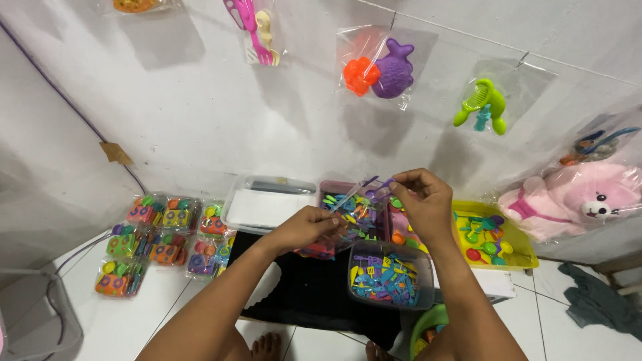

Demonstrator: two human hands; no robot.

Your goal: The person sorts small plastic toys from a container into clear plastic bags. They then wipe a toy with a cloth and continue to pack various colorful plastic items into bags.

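Sitting on a white tiled floor [167, 301], facing a white wall [200, 100], working over a black cloth [307, 294] spread flat as a pad under the trays.

Left hand [309, 227] curling closed around the lower part of a thin clear plastic bag [349, 196], steadying it over the trays. Right hand [421, 200], at three o'clock of the left, pinching fingertips together on the bag's upper edge along with a small purple plastic piece [372, 186], stretching the film between both hands so the mouth faces up. Whether the piece is already inside the film: cannot tell.

Lying directly beneath the hands, a clear tub of mixed bright plastic bits [351, 214], close for easy picking. Sitting at six o'clock of the right hand, a grey-tinted clear tub of blue, yellow and pink miniature tools [389, 275]. Resting at three o'clock, a yellow tray of green and red toy utensils [498, 244]. Sitting at nine o'clock of the left hand, a clear lidded box with a white sheet inside [266, 204].

Lying further at nine o'clock, rows of filled clear packs of colourful toy pieces [160, 237], laid side by side on the floor, apart from the loose stock.

Hanging on the wall at twelve o'clock, bagged samples: an orange and purple mould set [378, 67] and a green comb-like toy [483, 105]. Leaning at three o'clock, a wrapped pink plush bear [578, 200].
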